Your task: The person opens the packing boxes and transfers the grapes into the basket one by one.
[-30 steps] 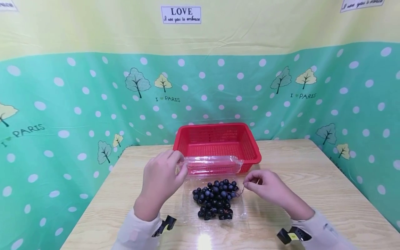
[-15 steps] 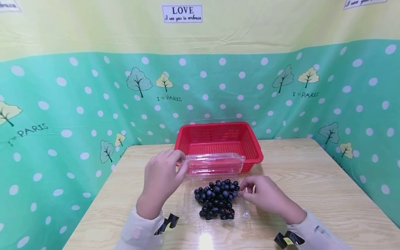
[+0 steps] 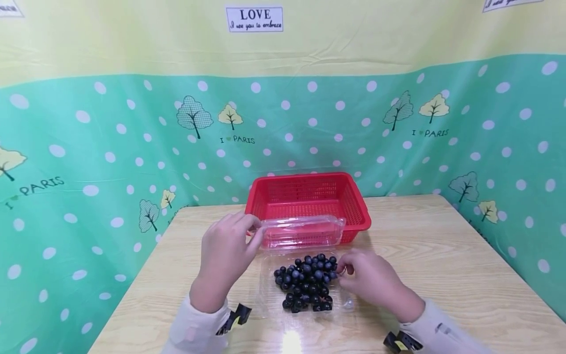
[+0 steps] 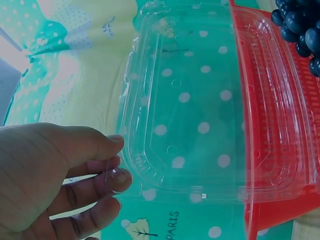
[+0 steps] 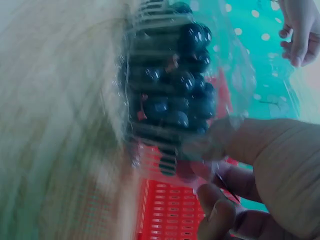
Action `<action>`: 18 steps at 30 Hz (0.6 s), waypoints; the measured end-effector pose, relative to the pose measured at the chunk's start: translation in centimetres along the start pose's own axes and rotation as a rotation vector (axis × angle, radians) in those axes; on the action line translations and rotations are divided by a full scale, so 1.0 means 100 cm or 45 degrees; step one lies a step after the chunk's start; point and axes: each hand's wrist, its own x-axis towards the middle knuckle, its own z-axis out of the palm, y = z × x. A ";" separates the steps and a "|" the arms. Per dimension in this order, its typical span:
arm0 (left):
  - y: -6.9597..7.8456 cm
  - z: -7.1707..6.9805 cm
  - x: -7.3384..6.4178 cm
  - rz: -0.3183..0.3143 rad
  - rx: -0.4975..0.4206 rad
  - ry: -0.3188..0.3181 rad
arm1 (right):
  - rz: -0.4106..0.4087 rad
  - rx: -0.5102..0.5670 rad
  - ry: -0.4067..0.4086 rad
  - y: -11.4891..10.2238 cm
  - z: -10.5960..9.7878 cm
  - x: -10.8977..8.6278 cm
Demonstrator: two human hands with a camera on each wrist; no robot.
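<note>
A bunch of dark grapes (image 3: pixel 305 282) lies in the base of a clear plastic clamshell box (image 3: pixel 265 295). Its hinged lid (image 3: pixel 305 231) stands raised at the far side. My left hand (image 3: pixel 230 250) pinches the lid's left edge between thumb and fingers; the left wrist view shows the thumb (image 4: pixel 100 145) at the clear rim. At the bunch's right end, my right hand (image 3: pixel 371 278) pinches the stem of the grapes, its fingertips right at the berries. In the right wrist view the grapes (image 5: pixel 170 95) show partly through the box's clear wall.
Behind the box sits a red plastic basket (image 3: pixel 360 216) with perforated walls, overlapped by the raised lid in the head view. All of it rests on a light wooden table (image 3: pixel 420 236). A green and yellow printed cloth (image 3: pixel 309 113) hangs along the back and sides.
My right hand has moved left to the grapes, bringing the stem in with it. My left hand keeps its hold on the raised lid, and the bunch lies in the same place.
</note>
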 end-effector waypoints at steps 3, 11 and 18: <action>0.000 -0.001 0.000 -0.007 0.000 -0.004 | 0.029 -0.050 0.017 -0.003 0.002 -0.001; 0.000 -0.001 0.000 -0.007 -0.001 -0.001 | 0.033 -0.138 0.070 -0.007 0.004 -0.004; 0.000 -0.002 -0.001 -0.001 -0.012 0.014 | -0.002 -0.222 0.117 -0.010 0.004 -0.006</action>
